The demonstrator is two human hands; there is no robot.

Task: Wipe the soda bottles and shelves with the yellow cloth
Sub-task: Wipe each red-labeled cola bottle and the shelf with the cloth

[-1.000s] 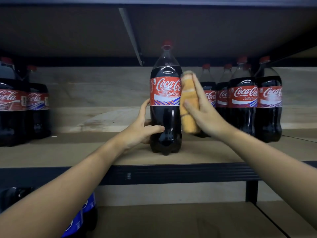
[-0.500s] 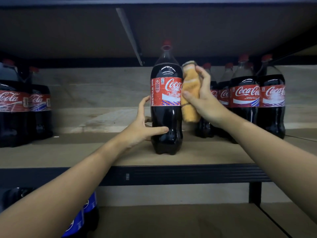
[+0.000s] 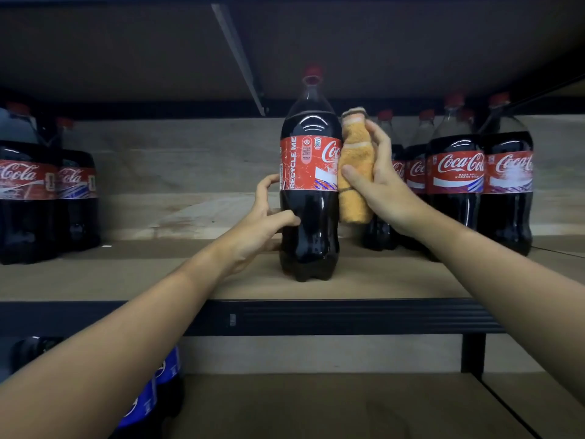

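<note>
Soda bottle (image 3: 309, 198), dark, glossy plastic with a red label, stood upright near the front of the brown board shelf (image 3: 364, 286). Its lower left side was gripped by the left hand (image 3: 266, 223), thumb and fingers curled round it. A folded, fuzzy yellow cloth (image 3: 356, 172) was pinched between thumb and fingers of the right hand (image 3: 380, 188) and pressed against the bottle's right side. More bottles (image 3: 481, 172) were ranged just behind.

Shop stockroom or aisle, metal shelves (image 3: 348, 316), rows of cola bottles (image 3: 456, 185)
</note>
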